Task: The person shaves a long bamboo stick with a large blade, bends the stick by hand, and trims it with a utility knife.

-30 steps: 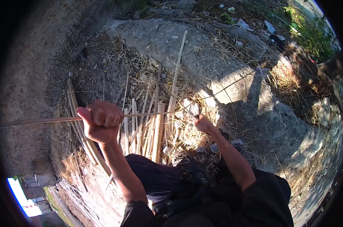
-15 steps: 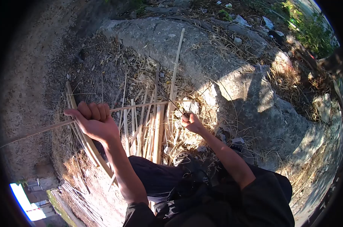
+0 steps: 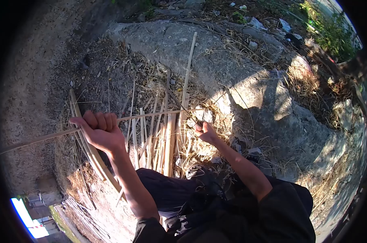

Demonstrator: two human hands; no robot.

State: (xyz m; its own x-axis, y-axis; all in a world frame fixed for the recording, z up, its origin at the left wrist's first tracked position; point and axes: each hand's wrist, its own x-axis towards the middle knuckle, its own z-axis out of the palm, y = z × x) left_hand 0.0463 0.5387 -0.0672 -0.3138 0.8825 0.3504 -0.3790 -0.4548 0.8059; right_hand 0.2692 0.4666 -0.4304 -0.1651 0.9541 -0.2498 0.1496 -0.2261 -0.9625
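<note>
My left hand [image 3: 99, 133], left of centre, has its fingers curled round a thin strip [image 3: 131, 118] running from far left to mid-frame; my right hand [image 3: 208, 133], near centre, grips a dark tool [image 3: 191, 116].

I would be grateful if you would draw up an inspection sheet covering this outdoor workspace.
Surface: rough grey-brown ground, partly strewn with dry straw, in mixed sun and shade.
Job's things: a long, thin, pale strip and a narrow dark tool, which cross in the picture; contact cannot be told.
Clutter: a loose group of pale, flat wooden strips near the legs; small white scraps at upper right.
Hands: left hand closed around the strip; right hand closed on the tool's near end.
Cables: nothing seen.
Surroundings: a large grey rock with sunlit patches; a green leafy plant at upper right.
</note>
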